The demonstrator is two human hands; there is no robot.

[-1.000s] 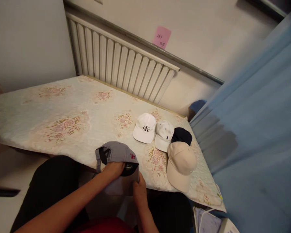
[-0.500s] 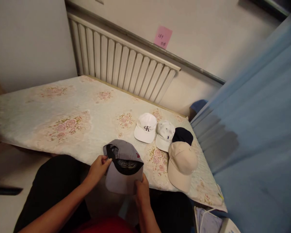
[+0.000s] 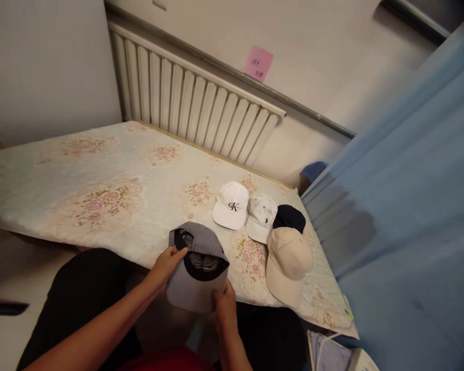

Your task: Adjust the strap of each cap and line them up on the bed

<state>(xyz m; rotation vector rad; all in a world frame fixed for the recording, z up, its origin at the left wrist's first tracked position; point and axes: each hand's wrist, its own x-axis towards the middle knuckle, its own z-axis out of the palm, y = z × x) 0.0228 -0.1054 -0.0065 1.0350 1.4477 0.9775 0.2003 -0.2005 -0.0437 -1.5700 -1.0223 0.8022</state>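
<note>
A grey baseball cap (image 3: 195,293) is held above my lap at the bed's front edge, its dark inside and the underside of its brim turned toward me. My left hand (image 3: 167,264) pinches the cap's left rim near the back opening. With thumb and fingers my right hand (image 3: 225,304) grips the right edge of the brim. Beyond it on the bed lie a white cap with black letters (image 3: 231,206), an off-white cap with a small dark emblem (image 3: 262,217), a black cap (image 3: 290,218) and a beige cap (image 3: 289,265), the last three touching or overlapping.
The bed (image 3: 100,165) has a pale floral cover. Behind it stand a white radiator (image 3: 201,95) and a wall with a pink note (image 3: 259,63). A blue curtain (image 3: 402,206) hangs at the right. A box-like container (image 3: 332,350) sits below the bed's right corner.
The left hand has shifted slightly right along the rim, and the cap has turned a little. Both hands keep hold of it. The camera view has moved slightly.
</note>
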